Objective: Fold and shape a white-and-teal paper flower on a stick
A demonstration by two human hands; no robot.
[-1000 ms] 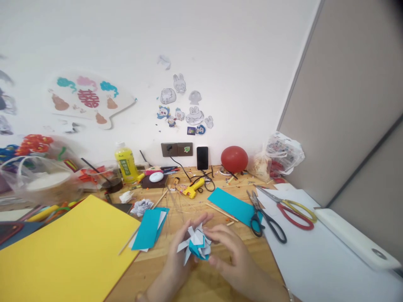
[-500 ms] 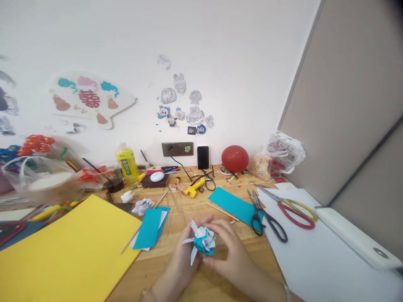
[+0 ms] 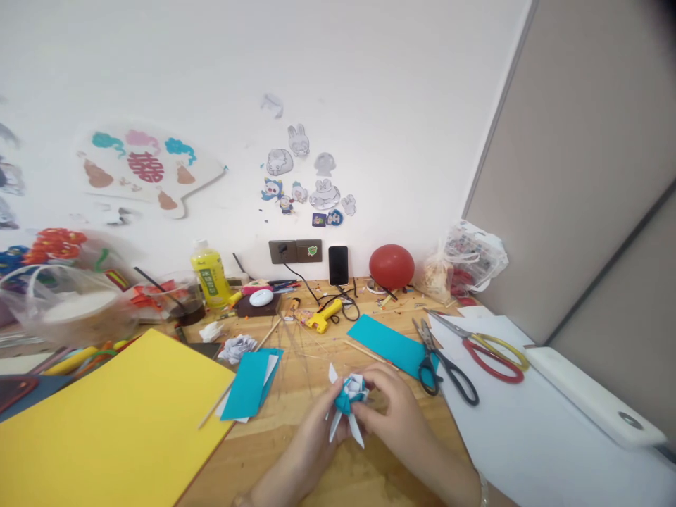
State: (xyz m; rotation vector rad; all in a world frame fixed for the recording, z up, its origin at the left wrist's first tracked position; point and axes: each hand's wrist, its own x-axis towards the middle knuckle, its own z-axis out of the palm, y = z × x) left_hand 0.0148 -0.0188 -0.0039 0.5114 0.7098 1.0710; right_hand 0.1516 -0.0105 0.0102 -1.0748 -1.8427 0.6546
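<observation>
Between my two hands is a blue and white paper flower (image 3: 349, 396), with pointed white strips sticking out below and at its upper left. My left hand (image 3: 317, 426) grips it from the left, thumb near its side. From the right, my right hand (image 3: 391, 403) pinches its petals with thumb and fingertips. Folded blue paper (image 3: 247, 386) with white pieces lies left of my hands. A blue paper strip (image 3: 388, 345) lies beyond my right hand, and black-handled scissors (image 3: 448, 370) rest over its end.
At left is a large yellow sheet (image 3: 121, 415); at right, white paper (image 3: 507, 429) holds red-and-yellow-handled scissors (image 3: 493, 352). Farther back are a yellow glue gun (image 3: 323, 318), a crumpled grey paper flower (image 3: 237, 348), a drink bottle (image 3: 211, 276), a phone (image 3: 339, 265) and a red balloon (image 3: 391, 266).
The paper flower has turned in my hands, its white strips now pointing more downward, and it sits slightly farther right. My right fingers have closed in on its petals.
</observation>
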